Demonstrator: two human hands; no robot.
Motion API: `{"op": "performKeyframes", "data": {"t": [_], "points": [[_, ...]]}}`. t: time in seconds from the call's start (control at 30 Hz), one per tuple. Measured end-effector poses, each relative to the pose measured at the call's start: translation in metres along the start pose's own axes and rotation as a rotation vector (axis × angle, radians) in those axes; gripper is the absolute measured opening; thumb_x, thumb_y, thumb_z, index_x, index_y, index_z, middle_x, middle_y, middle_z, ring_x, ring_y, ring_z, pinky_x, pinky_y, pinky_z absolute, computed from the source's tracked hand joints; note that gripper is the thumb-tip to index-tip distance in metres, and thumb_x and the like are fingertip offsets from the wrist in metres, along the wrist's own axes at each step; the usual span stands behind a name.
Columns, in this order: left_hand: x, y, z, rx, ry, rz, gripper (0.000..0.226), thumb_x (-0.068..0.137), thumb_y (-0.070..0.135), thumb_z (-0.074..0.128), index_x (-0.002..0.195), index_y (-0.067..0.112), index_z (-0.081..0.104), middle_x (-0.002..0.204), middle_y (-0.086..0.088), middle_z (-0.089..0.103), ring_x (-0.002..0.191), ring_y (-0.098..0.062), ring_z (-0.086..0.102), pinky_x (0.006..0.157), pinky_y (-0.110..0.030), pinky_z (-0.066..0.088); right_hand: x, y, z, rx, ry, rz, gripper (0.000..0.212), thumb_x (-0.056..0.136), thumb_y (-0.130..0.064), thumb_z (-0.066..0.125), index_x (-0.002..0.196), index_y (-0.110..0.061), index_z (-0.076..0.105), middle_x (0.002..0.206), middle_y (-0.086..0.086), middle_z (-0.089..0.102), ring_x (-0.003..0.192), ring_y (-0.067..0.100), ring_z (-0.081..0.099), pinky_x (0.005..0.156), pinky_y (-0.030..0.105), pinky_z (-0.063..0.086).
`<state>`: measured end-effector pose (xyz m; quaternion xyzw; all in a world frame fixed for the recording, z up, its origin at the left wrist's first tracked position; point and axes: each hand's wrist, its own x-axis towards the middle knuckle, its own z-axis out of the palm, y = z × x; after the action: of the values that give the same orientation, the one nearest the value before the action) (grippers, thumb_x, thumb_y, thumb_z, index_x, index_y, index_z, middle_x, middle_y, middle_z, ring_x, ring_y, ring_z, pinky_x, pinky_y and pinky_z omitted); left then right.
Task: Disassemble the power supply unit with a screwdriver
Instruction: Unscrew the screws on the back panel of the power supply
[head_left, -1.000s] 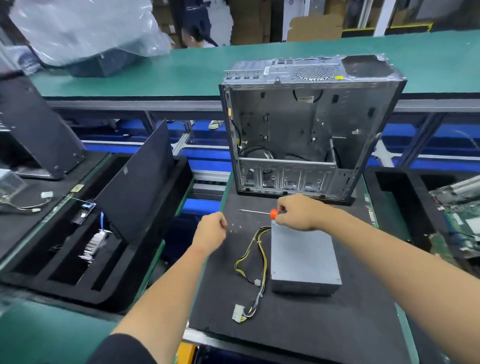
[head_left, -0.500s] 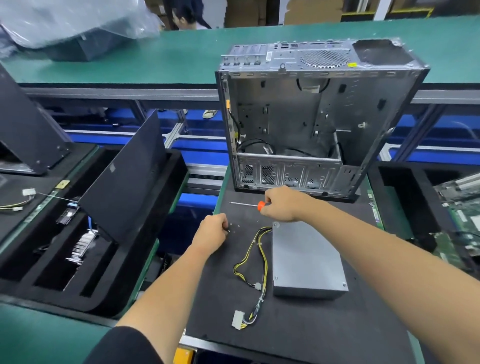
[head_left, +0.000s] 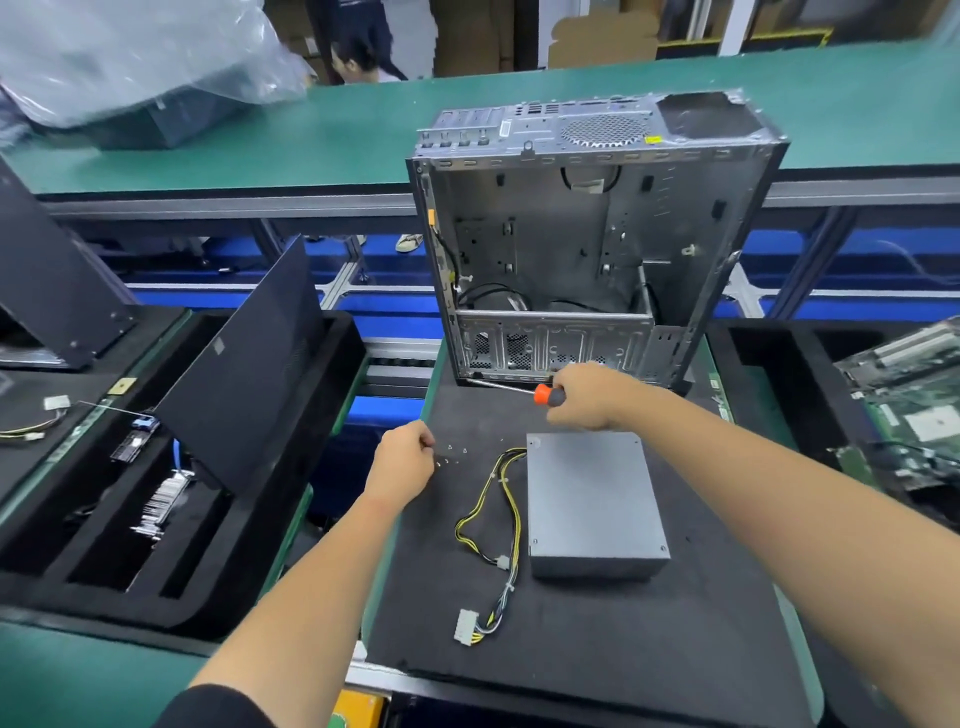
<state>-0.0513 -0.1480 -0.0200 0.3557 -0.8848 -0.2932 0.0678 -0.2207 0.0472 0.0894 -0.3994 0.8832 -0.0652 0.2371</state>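
Observation:
The grey power supply unit (head_left: 595, 501) lies flat on the black foam mat (head_left: 597, 639), its yellow and black cable bundle (head_left: 493, 525) trailing left to a white connector (head_left: 464, 626). My right hand (head_left: 589, 397) grips the screwdriver (head_left: 540, 393) by its orange and black handle just beyond the unit's far edge; the shaft points left. My left hand (head_left: 402, 460) rests curled on the mat beside several small loose screws (head_left: 453, 453); whether it pinches one is unclear. The open computer case (head_left: 582, 249) stands upright behind.
A black foam tray (head_left: 171, 499) on the left holds a leaning black side panel (head_left: 244, 358) and small parts. Another tray (head_left: 769, 364) on the right holds green circuit boards (head_left: 914, 410). A green bench (head_left: 332, 135) runs behind, with a plastic-wrapped item and a person beyond it.
My right hand has shifted slightly right with the screwdriver. My left hand stays by the loose screws. The view has tilted a little.

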Motion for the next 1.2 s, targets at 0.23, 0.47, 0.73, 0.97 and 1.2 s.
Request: {"op": "performKeyframes", "data": {"t": [0.23, 0.47, 0.73, 0.97, 1.2], "points": [[-0.047, 0.057, -0.007, -0.032, -0.196, 0.335, 0.047, 0.083, 0.055, 0.057, 0.118, 0.026, 0.047, 0.112, 0.015, 0.051, 0.100, -0.008, 0.053, 0.084, -0.024, 0.042, -0.015, 0.040, 0.002, -0.049, 0.001, 0.123, 0.020, 0.085, -0.016, 0.056, 0.069, -0.011, 0.045, 0.068, 0.006, 0.049, 0.058, 0.019, 0.045, 0.049, 0.026, 0.032], [-0.098, 0.102, 0.041, 0.504, -0.383, 0.782, 0.083, 0.067, 0.066, 0.067, 0.135, 0.034, 0.032, 0.138, 0.006, 0.028, 0.128, -0.019, 0.024, 0.103, -0.039, 0.034, -0.021, 0.050, 0.021, -0.019, -0.069, 0.108, 0.023, 0.086, -0.031, 0.062, 0.078, -0.009, 0.061, 0.074, 0.006, 0.053, 0.071, 0.025, 0.047, 0.060, 0.028, 0.037], [-0.091, 0.105, 0.043, 0.544, -0.359, 0.817, 0.071, 0.072, 0.055, 0.071, 0.132, 0.035, 0.038, 0.136, 0.007, 0.033, 0.120, -0.019, 0.030, 0.095, -0.040, 0.043, -0.020, 0.054, 0.024, -0.033, -0.050, 0.150, 0.030, 0.086, -0.032, 0.061, 0.068, -0.011, 0.050, 0.065, 0.004, 0.050, 0.066, 0.025, 0.048, 0.058, 0.028, 0.037], [-0.074, 0.120, 0.045, 0.551, -0.339, 0.853, 0.069, 0.074, 0.035, 0.075, 0.133, 0.031, 0.039, 0.140, 0.006, 0.034, 0.128, -0.018, 0.033, 0.093, -0.037, 0.041, -0.038, 0.082, 0.014, -0.028, -0.058, 0.306, 0.030, 0.087, -0.031, 0.060, 0.069, -0.010, 0.047, 0.068, 0.005, 0.053, 0.059, 0.019, 0.047, 0.048, 0.027, 0.034], [-0.050, 0.125, 0.047, 0.625, -0.238, 0.882, 0.049, 0.078, 0.011, 0.060, 0.122, 0.027, 0.049, 0.130, 0.009, 0.046, 0.117, -0.018, 0.044, 0.083, -0.033, 0.037, -0.057, 0.109, 0.019, 0.128, -0.091, 0.463, 0.027, 0.079, -0.027, 0.065, 0.067, -0.008, 0.049, 0.060, 0.008, 0.057, 0.052, 0.022, 0.048, 0.046, 0.021, 0.034]]}}
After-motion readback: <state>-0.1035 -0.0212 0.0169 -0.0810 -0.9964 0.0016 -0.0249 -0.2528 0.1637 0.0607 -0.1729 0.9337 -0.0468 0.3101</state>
